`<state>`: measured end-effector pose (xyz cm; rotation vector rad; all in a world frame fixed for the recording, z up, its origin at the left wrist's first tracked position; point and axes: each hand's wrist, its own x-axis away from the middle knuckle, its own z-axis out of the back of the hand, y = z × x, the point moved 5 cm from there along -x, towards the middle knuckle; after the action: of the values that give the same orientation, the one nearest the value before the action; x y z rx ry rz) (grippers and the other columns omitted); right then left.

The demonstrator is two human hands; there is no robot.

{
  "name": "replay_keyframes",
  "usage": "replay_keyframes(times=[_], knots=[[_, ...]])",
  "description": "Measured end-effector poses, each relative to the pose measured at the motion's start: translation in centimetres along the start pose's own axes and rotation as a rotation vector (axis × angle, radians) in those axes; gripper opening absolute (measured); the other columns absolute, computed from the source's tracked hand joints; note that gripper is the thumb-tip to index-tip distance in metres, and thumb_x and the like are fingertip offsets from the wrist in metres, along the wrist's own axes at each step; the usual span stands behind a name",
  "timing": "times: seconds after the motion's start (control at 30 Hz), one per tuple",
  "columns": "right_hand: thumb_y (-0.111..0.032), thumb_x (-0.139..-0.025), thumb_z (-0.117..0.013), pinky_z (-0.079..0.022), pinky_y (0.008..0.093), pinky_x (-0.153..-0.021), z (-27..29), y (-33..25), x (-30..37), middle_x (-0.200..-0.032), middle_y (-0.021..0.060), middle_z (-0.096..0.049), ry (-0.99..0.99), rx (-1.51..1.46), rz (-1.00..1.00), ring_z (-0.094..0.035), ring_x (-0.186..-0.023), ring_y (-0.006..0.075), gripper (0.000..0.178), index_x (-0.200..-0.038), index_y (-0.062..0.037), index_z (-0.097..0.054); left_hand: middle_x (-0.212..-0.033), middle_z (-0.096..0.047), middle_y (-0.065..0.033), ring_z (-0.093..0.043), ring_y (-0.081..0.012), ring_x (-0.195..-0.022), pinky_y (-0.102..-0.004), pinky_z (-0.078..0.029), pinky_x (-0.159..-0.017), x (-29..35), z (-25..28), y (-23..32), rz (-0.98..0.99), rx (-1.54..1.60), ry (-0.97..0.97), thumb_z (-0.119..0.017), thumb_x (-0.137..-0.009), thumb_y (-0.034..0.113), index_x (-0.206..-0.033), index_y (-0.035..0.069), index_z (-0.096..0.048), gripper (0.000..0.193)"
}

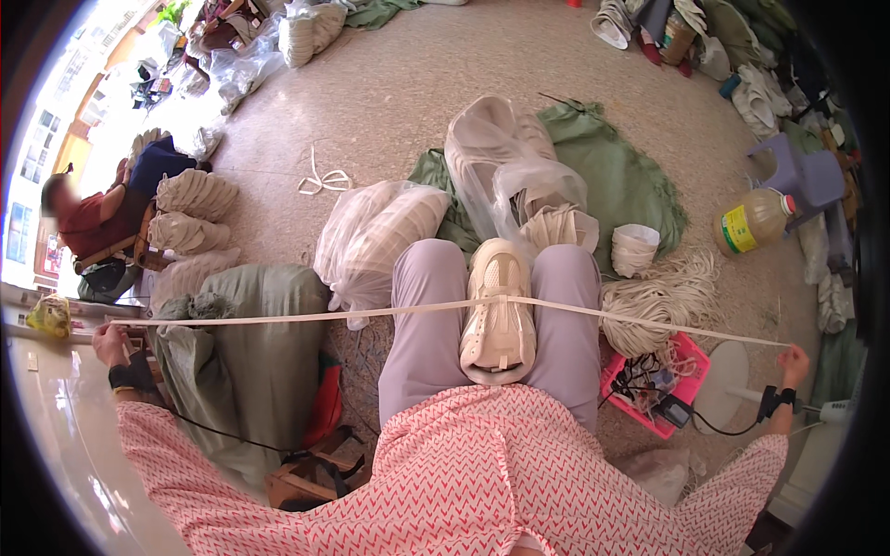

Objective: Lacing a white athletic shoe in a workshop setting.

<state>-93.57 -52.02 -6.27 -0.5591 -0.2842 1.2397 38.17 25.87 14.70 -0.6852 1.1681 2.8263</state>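
A cream sneaker is held upright between my knees, its toe pointing away from me and its collar towards my body. Through its front eyelets runs a flat, cream shoelace, pulled taut to both sides across my thighs. Far out on the left, my left hand is closed on one end of the lace. At the far right, my right hand pinches the other end between its fingers. Both arms are spread wide, with dark bands on the wrists.
A bundle of loose laces lies right of my knees, beside a pink basket of small items. Ahead are bagged shoe parts and green sacking. A yellowish jug stands right. Another person sits at left.
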Motion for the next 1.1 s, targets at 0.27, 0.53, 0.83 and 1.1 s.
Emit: replay_keyframes(times=[0.27, 0.53, 0.83, 1.1], knots=[[-0.020, -0.101, -0.062, -0.051, 0.0279, -0.055, -11.2, -12.6, -1.3, -0.070, 0.0033, -0.066, -0.324, 0.057, -0.020, -0.064, -0.061, 0.0126, 0.023, -0.088, -0.0055, -0.073, -0.086, -0.068, -0.0041, -0.060, -0.0129, -0.079, -0.0303, -0.050, -0.075, 6.6, -0.6, 4.1, -0.306, -0.285, -0.220, -0.070, -0.092, 0.017, -0.095, 0.000, -0.069, 0.017], [-0.023, -0.102, -0.066, -0.051, 0.0250, -0.058, -21.6, -17.8, 11.2, -0.082, 0.0018, -0.066, -0.681, -0.678, -0.177, -0.062, -0.066, 0.0105, 0.019, -0.105, -0.0047, -0.071, -0.076, -0.066, 0.0002, -0.059, -0.0111, -0.070, -0.0274, -0.047, -0.067, 26.2, -13.0, 9.6, -0.079, -0.027, -0.896, -0.070, -0.087, 0.014, -0.090, 0.004, -0.072, 0.010], [-0.005, -0.101, -0.066, -0.059, 0.0308, -0.071, -24.0, -46.2, 39.7, -0.099, 0.0089, -0.074, -1.432, -0.497, 0.262, -0.073, -0.084, 0.0166, 0.023, -0.120, 0.0065, -0.069, -0.086, -0.073, -0.0016, -0.062, -0.0067, -0.075, -0.0271, -0.051, -0.068, 52.1, -18.4, 15.6, 0.174, 0.372, -1.755, -0.072, -0.097, 0.012, -0.097, 0.001, -0.069, 0.011], [0.000, -0.088, -0.066, -0.052, 0.0441, -0.073, -26.5, -51.0, 43.1, -0.090, 0.0193, -0.064, -0.803, -0.096, 1.173, -0.063, -0.079, 0.0415, 0.014, -0.102, 0.0026, -0.069, -0.095, -0.074, -0.0099, -0.061, -0.0168, -0.070, -0.0305, -0.052, -0.069, 54.5, -20.0, 20.6, -0.560, 0.382, -1.310, -0.071, -0.090, 0.002, -0.090, -0.001, -0.063, 0.009]])
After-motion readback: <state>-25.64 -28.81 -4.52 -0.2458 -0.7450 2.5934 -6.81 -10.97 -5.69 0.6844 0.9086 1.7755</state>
